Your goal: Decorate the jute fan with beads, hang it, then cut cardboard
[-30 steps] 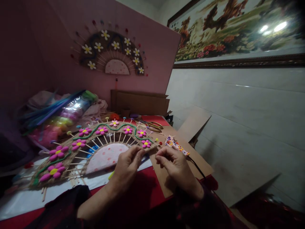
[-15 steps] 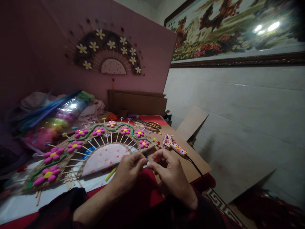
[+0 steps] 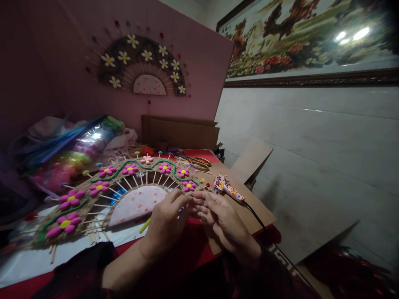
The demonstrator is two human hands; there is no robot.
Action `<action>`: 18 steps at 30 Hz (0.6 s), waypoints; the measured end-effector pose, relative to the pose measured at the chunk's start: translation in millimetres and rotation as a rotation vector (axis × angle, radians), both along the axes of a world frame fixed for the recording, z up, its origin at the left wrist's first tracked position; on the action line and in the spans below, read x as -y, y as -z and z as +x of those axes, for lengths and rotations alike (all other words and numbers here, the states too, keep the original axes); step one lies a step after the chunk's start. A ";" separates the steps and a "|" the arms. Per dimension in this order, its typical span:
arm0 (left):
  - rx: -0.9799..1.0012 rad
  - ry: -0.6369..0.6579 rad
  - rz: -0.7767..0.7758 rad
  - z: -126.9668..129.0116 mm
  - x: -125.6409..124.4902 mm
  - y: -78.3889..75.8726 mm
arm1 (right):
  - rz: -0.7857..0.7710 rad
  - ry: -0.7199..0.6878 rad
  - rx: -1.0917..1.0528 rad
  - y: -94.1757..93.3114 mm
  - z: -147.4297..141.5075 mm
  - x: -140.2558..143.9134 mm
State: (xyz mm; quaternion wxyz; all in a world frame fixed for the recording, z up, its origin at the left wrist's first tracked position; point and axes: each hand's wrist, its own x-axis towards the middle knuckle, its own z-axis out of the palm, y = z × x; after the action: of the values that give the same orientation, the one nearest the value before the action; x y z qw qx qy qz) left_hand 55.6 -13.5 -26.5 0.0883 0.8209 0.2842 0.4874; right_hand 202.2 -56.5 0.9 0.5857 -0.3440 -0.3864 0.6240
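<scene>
1. The left hand and the right hand are close to the person, low in the middle. Their fingertips touch each other. The fingers are bent and pinched together, but I cannot tell if they hold something small.
2. Just past the hands lies the fan. It is made of straw and sticks, with pink flowers and a green wavy line. The left hand is right at its near right edge.
3. Near the right hand, a spotted glue gun lies on brown cardboard.
4. Farther back are gold scissors and a shiny bag of bright craft things.
5. Far back, another fan with white flowers is on the pink board.
</scene>
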 end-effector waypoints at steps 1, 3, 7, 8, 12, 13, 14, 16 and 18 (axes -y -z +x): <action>-0.034 -0.028 0.049 -0.3 0.3 -0.1 | 0.000 -0.010 -0.018 -0.1 -1.5 1.1; -0.097 -0.039 0.122 -1.4 0.5 -1.1 | 0.020 -0.033 -0.050 0.7 -3.7 2.7; -0.013 0.056 0.000 -3.7 -2.4 -5.0 | 0.034 -0.094 -0.014 2.7 -5.3 3.3; 0.070 0.045 -0.087 -3.9 -3.6 -6.2 | 0.021 -0.092 0.026 3.1 -5.3 3.0; 0.370 0.059 -0.496 -3.4 -4.4 -11.0 | 0.045 0.020 0.257 6.7 -4.0 0.1; 0.407 0.132 -0.599 -2.8 -3.2 -12.3 | 0.079 0.056 0.331 8.2 -3.5 -0.7; 0.420 0.220 -0.698 -2.1 -1.5 -13.6 | 0.122 0.097 0.410 9.7 -3.2 -1.3; 0.385 0.376 -0.853 -0.7 2.4 -15.8 | 0.229 0.194 0.572 12.2 -3.2 -1.4; 0.314 0.447 -0.896 0.2 5.3 -16.4 | 0.346 0.275 0.722 13.2 -4.3 0.1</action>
State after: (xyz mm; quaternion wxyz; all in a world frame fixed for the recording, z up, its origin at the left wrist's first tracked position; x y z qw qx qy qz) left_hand 55.8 -18.8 -10.1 0.5741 0.6603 0.2660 0.4045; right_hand 197.9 -56.6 -12.2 0.5395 -0.4854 -0.6165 0.3054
